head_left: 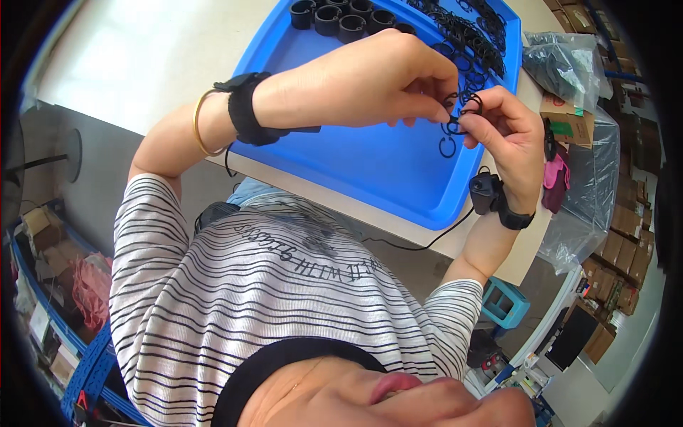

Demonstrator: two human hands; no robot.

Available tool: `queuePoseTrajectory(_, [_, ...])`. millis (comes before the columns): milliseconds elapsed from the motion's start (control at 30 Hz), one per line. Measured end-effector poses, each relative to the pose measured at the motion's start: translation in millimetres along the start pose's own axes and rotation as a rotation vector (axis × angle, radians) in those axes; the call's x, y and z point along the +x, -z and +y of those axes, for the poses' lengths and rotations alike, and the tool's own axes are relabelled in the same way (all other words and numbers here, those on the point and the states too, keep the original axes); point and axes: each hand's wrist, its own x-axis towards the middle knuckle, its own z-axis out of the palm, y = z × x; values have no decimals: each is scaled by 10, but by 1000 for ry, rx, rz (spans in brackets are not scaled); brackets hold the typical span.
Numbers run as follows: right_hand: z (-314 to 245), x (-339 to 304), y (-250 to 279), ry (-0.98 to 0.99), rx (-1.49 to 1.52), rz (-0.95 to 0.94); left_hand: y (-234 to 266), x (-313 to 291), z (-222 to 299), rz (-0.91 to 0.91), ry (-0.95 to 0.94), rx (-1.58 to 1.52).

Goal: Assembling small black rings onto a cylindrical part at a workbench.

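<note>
Black ring cluster (454, 128) hangs above a blue tray (341, 171).
Left hand (398, 82) and right hand (506, 128) both pinch it, thumb to finger; its long axis slants toward the tray's near side. Beyond stand black cylinders (328, 25), one partly behind the left hand, and heaped rings (473, 32).

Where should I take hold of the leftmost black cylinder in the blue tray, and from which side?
Grip the leftmost black cylinder by its outer wall, ideally from its near-left side with fingers curved around it. It stands upright, its wall is round, and its left and near sides face bare blue tray, while a neighbouring cylinder crowds its right.
</note>
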Motion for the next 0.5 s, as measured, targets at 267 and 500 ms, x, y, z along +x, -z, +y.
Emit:
queuePoseTrajectory(267, [-67,-39,-186,37,95,78,103,-119,-11,91,43,-177])
queuePoseTrajectory(500, [-103,-108,-108,36,175,118,186,-107,180,-56,43,-15])
